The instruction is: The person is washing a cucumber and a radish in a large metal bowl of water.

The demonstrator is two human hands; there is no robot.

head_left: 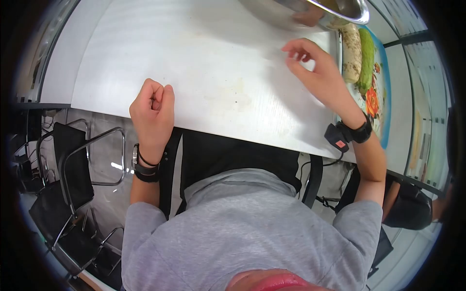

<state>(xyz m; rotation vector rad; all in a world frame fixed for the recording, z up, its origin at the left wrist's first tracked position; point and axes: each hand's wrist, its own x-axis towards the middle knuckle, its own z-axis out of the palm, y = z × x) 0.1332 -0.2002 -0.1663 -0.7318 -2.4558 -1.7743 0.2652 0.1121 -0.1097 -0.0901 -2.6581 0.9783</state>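
My left hand (153, 109) is closed in a fist at the near left edge of the white table, and nothing shows in it. My right hand (315, 72) is above the right side of the table, its fingers loosely curled and apart from the thumb, with nothing held. Just beyond it stands a shiny metal bowl (357, 10), partly cut off by the top of the view. To its right, a long pale vegetable with brown speckles (351, 56) and a long green vegetable like a cucumber (366, 58) lie side by side on a floral tray.
The white table (208, 63) spreads out in front of me. The blue-rimmed tray (387, 104) runs along its right side. A cable hangs from the black device (336, 137) on my right wrist. Black chairs with metal frames (73, 165) stand at the left.
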